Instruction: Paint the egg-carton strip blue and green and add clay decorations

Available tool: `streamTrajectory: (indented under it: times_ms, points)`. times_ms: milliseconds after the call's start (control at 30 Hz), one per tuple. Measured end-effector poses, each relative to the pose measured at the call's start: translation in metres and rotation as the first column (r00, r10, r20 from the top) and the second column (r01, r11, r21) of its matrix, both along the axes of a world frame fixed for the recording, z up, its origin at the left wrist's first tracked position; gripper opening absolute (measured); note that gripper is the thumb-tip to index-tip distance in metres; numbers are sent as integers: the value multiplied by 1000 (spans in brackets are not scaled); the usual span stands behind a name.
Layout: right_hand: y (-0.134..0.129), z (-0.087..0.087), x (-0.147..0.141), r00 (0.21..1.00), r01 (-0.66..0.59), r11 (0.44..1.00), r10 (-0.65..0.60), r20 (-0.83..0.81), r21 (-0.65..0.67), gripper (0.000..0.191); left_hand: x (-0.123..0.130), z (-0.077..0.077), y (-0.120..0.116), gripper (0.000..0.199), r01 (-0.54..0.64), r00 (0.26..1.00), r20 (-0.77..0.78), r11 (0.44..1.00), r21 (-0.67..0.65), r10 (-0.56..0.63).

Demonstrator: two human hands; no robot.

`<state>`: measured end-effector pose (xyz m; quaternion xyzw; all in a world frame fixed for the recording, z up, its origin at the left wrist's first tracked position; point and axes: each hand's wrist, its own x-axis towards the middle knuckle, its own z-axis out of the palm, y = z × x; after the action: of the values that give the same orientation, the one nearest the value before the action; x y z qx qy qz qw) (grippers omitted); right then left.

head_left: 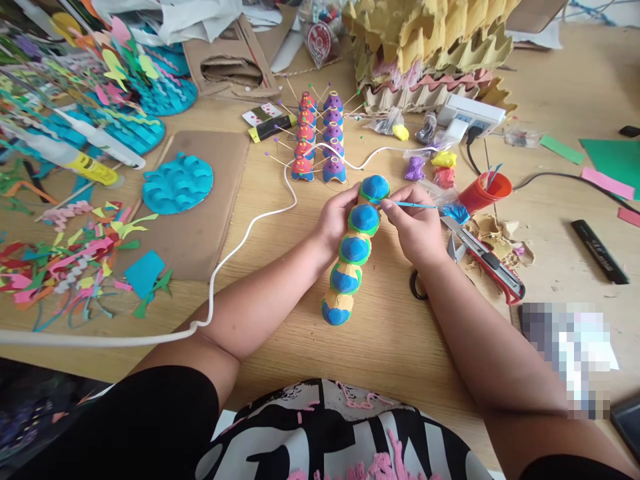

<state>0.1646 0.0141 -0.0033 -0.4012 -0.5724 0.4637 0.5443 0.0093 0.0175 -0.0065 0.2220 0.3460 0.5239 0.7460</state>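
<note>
- We saw the bumpy strip [356,251] held above the worktop [280,267], just in front of the wearer's body, its upper end gripped by the left hand [336,217].
- We saw the right hand [417,227] closed in a pinch on a thin blue stick [413,205], its tip at the edging near the top bump.
- All five bumps wore blue caps, and green edging showed around the upper four; the lowest bump's edging we could not fully make out.
- Bare tan lay between the bumps, so we judged the capping done and those gaps uncovered; we noticed no pins there, unlike on the red figure [305,137] and purple figure [333,137] standing beyond.
- To the left we saw paper scraps [75,260] and a blue disc [177,183] on a brown cardboard sheet [200,247].
- To the right we found an orange cup [484,193] and a red-handled utility knife [487,260].
- Egg trays [430,40] were stacked at the back, near a white power strip [473,115]; a white cable [255,220] crossed our view over the left forearm.
- Of the room itself we saw little past the worktop.
</note>
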Motion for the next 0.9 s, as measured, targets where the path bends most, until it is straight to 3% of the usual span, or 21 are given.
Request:
streamTrajectory:
  times_ms: [300, 600, 900]
  points:
    - [-2, -4, -4, 994, 79, 994, -84, 72, 75, 60, 2, -1, 0, 50, -9, 1000, 24, 999, -31, 9]
    - [-6, 1, -7, 990, 90, 991, -99, 98, 96, 63, 2, -1, 1, 49, 5, 1000, 24, 999, -35, -4]
    - [-5, -4, -5, 978, 113, 978, -141, 154, 173, 58, 2, 3, 0, 50, 39, 999, 21, 995, -89, -37]
